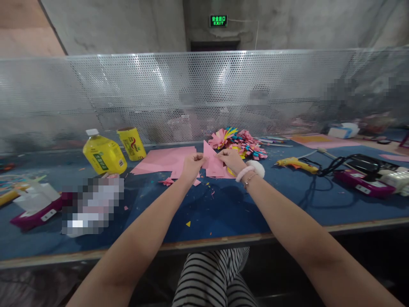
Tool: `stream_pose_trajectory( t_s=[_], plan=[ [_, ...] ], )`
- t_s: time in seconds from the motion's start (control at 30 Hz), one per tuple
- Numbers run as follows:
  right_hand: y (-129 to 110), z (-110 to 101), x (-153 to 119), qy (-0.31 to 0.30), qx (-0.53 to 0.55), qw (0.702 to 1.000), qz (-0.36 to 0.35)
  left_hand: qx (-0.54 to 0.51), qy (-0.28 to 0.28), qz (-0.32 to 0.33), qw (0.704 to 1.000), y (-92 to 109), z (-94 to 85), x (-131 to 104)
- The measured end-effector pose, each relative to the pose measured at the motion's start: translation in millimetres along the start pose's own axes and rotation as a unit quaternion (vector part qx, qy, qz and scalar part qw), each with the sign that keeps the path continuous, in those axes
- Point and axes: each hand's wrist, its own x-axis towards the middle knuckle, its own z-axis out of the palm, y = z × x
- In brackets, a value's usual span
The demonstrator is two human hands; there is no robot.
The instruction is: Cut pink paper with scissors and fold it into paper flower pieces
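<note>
Pinching its left edge, the left hand (193, 164) has thumb and fingertips closed on a folded pink paper (209, 157) with a pointed top, and the right hand (232, 159) pinches the right edge; it is held over the middle of the blue table (211, 215). From the left lie a purple power strip (36, 217), a yellow bottle (104, 154), a yellow can (132, 144), and flat pink sheets (156, 160) just beside the left hand. Behind the right hand sit paper flowers (246, 140); farther right lies a yellow glue gun (297, 164).
</note>
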Motion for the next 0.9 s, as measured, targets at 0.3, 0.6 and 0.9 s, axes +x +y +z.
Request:
stream_pose_trajectory(
  t_s=[0.3,0.6,0.9],
  plan=[
    [12,1,6,-0.031,0.053,0.998,0.028,0.010,0.016,-0.005,1.000,-6,-4.8,6],
    [0,-13,3,-0.058,0.184,0.976,0.103,-0.060,0.040,-0.023,0.997,1,-6.7,9],
    [-2,-9,-1,-0.010,-0.119,0.979,-0.165,-0.123,0.044,-0.067,0.989,0,-16.4,13]
  ],
)
